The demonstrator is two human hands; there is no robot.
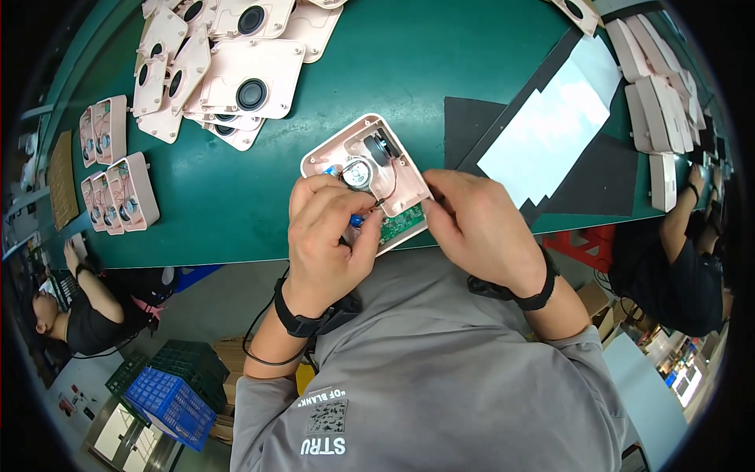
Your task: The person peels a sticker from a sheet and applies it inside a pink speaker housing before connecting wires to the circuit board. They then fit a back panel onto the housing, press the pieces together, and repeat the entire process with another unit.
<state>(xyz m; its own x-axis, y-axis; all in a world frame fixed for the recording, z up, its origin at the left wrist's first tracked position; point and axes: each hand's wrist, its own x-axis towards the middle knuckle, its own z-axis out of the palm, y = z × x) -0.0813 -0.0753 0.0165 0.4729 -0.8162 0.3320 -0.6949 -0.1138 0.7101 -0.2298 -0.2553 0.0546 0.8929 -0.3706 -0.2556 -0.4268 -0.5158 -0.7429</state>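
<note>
A pale pink plastic housing (340,146) lies tilted at the table's near edge, its inside facing up. Inside it sit a round silver speaker (357,174), a black speaker (381,147) and a green circuit board (403,223). My left hand (330,236) leans over its lower left side, thumb and forefinger pinched at the dark end of a thin wire (395,182). Blue parts show beside those fingers. My right hand (484,224) holds the housing's right wall between thumb and fingers. The fingers partly hide the board.
Pink panels with black speakers (252,94) pile up at the far left; filled housings (130,193) stand below them. Black sheets and a shiny pale sheet (550,122) lie at the right, beside more pink shells (657,110). Co-workers (98,303) sit at both sides.
</note>
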